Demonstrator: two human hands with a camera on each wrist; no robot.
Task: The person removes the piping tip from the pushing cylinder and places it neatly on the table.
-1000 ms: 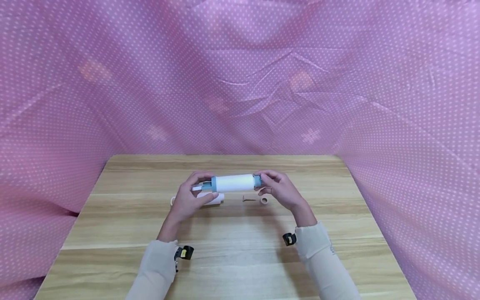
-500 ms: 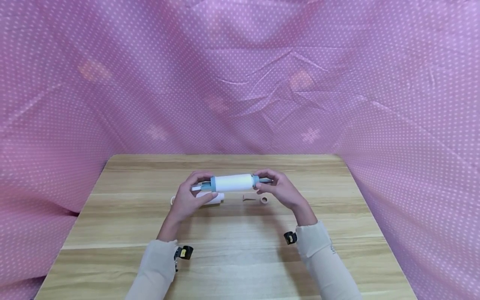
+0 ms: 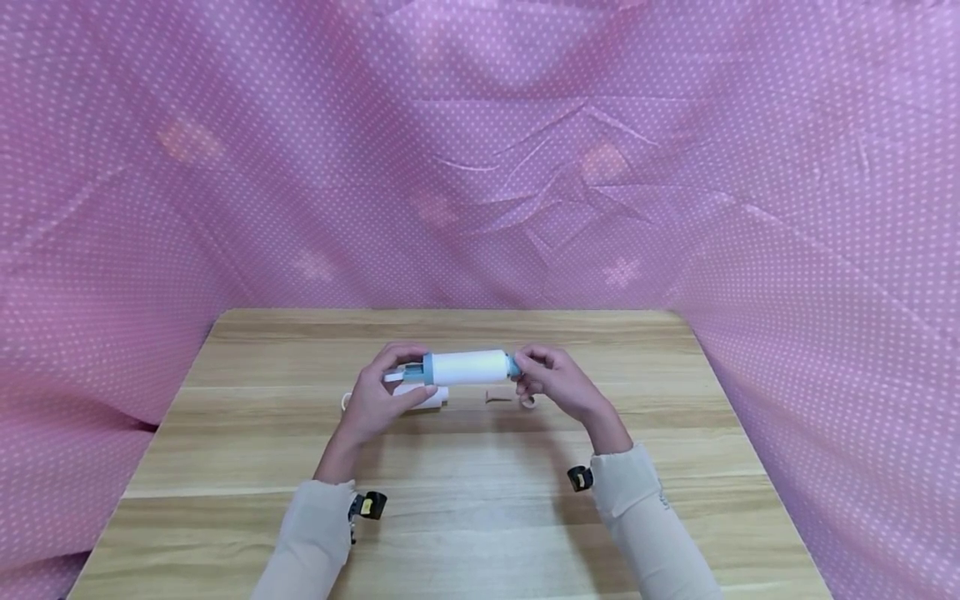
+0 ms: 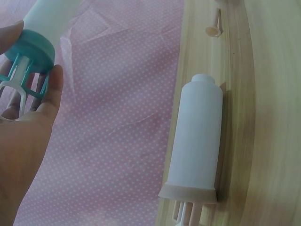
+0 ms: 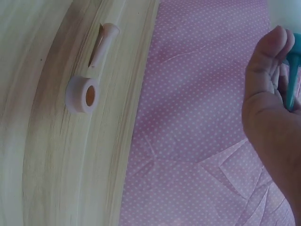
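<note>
Held level above the table is a white icing syringe (image 3: 468, 367) with teal end pieces. My left hand (image 3: 369, 404) grips its left end, thumb and fingers round the teal collar (image 4: 33, 49); a white pull handle (image 4: 21, 84) shows inside the teal frame there. At the other end my right hand (image 3: 566, 387) pinches the teal ring (image 5: 297, 44), from which a slim teal nozzle (image 5: 292, 80) runs toward the palm. In the head view those fingers cover most of the nozzle.
On the wooden table (image 3: 465, 517) lies a second white syringe (image 4: 195, 136) with a beige collar, partly behind my left hand in the head view. A beige nozzle (image 5: 103, 44) and a beige ring (image 5: 77, 94) lie to its right. Pink dotted cloth (image 3: 480, 167) surrounds the table.
Half a second ago my right fingers were spread round the teal ring with the nozzle showing beyond; now they are drawn together over that end. The left hand holds still.
</note>
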